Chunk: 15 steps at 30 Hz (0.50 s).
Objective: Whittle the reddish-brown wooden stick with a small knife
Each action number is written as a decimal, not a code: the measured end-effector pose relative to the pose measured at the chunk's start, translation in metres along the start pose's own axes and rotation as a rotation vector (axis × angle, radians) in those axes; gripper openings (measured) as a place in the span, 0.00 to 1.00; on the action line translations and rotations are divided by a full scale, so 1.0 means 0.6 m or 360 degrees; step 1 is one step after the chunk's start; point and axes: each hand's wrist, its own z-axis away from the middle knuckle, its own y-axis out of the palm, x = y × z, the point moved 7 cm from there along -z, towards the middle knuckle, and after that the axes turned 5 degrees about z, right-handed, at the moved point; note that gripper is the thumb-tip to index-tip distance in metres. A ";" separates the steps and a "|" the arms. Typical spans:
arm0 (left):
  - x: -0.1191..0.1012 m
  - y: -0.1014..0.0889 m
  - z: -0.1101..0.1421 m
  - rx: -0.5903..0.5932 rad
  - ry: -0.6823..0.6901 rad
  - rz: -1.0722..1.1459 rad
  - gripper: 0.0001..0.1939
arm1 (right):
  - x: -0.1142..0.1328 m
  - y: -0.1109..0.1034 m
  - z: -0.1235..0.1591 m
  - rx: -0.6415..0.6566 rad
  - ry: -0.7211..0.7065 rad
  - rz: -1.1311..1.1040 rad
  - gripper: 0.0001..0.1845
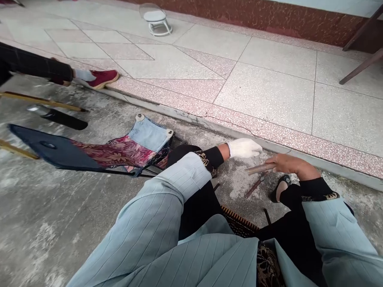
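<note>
My left hand (243,148) wears a white knit glove and hangs in the air above the concrete, its fingers together and holding nothing I can see. My right hand (291,165) is bare and curls over a narrow brown strip (259,168), probably wood or metal, which sticks out past its fingers. Just below that strip, a slim brown tool (255,186) lies on the ground. My black shoe (279,189) is close under my right hand. Pale blue pinstriped sleeves (155,203) cover both arms.
A patchwork of denim and red floral fabric (119,149) lies on a dark frame at left, beside long yellow-brown rods (42,101). A person's leg with a red shoe (101,77) reaches in at top left. A concrete kerb (209,123) borders the terrazzo floor, which holds a small white stool (155,20).
</note>
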 end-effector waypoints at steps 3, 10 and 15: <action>0.017 -0.022 -0.011 -0.0139 -0.0019 -0.0039 0.13 | 0.028 -0.027 0.028 -0.0227 -0.0247 -0.0600 0.24; 0.029 0.004 -0.017 -0.0124 -0.0027 0.0120 0.15 | -0.009 -0.069 0.050 -0.0943 -0.0036 -0.1256 0.31; 0.029 0.036 -0.007 0.0134 -0.0045 -0.0112 0.18 | -0.031 -0.045 0.036 -0.0987 0.0055 -0.1253 0.33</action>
